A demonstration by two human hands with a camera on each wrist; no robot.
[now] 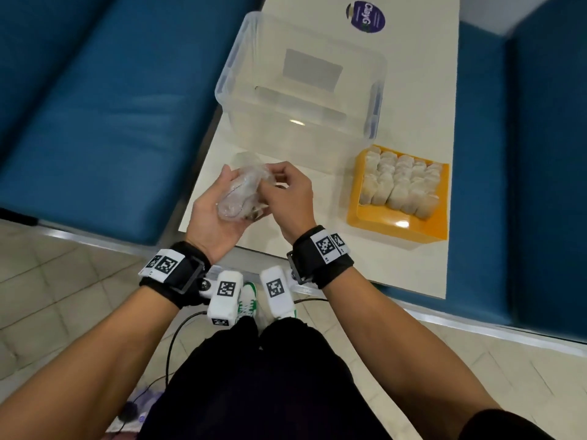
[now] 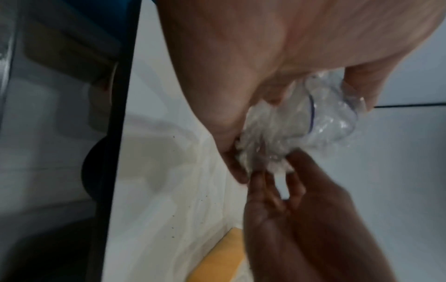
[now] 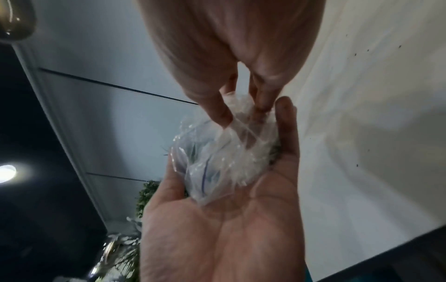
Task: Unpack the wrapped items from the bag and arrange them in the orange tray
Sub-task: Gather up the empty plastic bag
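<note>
A big clear tub (image 1: 298,77) stands at the back of the white table (image 1: 409,90), the orange tray (image 1: 400,227) of wrapped items (image 1: 400,182) to its right, and nearer me my left hand (image 1: 216,211) cups the crumpled bag (image 1: 241,195) while my right hand (image 1: 286,198) pinches its plastic.

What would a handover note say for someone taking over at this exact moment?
Left hand cradles the crumpled clear bag in its palm, above the white table.
Right hand pinches the bag's top.
Orange tray, to the right, already holds rows of wrapped items.
Clear bin stands behind.
Left: check the bag; I cannot tell whether anything remains inside.
</note>
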